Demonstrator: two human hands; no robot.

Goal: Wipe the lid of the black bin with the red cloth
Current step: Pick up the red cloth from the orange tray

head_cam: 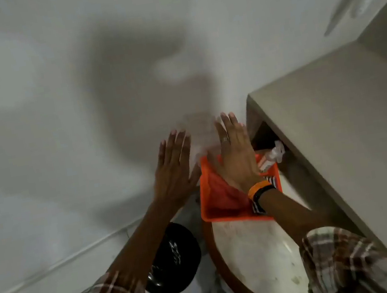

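Reaching forward with both hands, fingers spread flat, gripping nothing: left hand (174, 167) in front of the white wall (41, 107), right hand (235, 155) over the orange tray (211, 194). A red cloth (222, 193) is lying inside that tray, on the round white table (254, 250). Black bin (171, 258) is sitting low on the floor, lid closed, under the left forearm.

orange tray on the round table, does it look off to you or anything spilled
The orange tray overhangs the far edge of the round table rather than sitting fully on it. The tabletop looks stained. Nothing seems spilled. Both hands, left and right, are open and empty.
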